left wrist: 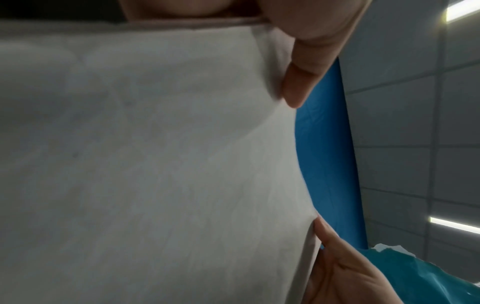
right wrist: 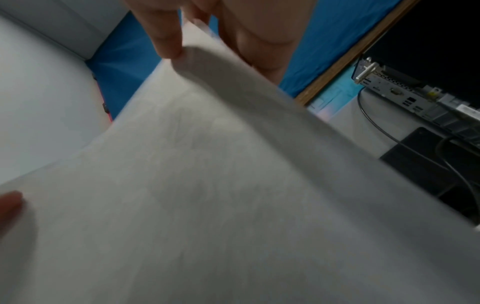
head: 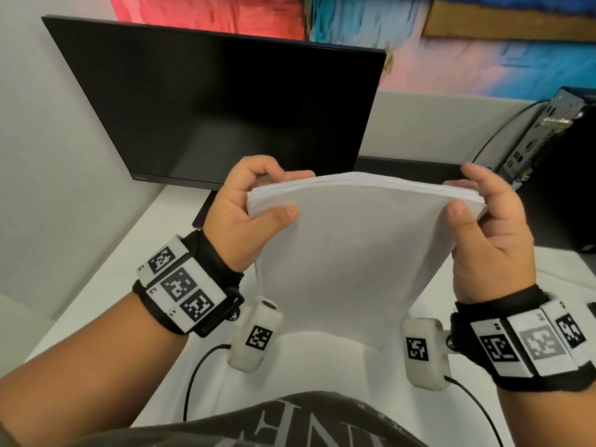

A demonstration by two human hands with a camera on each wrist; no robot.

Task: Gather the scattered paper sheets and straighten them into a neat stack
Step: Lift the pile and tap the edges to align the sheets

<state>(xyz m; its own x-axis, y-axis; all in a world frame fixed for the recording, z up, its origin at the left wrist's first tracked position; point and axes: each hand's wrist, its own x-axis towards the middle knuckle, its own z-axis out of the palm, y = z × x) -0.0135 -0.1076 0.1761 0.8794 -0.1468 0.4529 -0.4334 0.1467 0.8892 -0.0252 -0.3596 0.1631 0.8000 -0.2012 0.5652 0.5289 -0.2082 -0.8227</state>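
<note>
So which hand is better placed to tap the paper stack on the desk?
Neither alone: left hand and right hand each pinch an upper corner of the paper stack, so both should lower it together.

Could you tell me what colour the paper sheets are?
Plain white sheets, clearest in the head view.

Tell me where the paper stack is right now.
In the head view the paper stack stands on edge, centre frame above the white desk, pinched at its top corners by the left hand and right hand, in front of the dark monitor.
</note>
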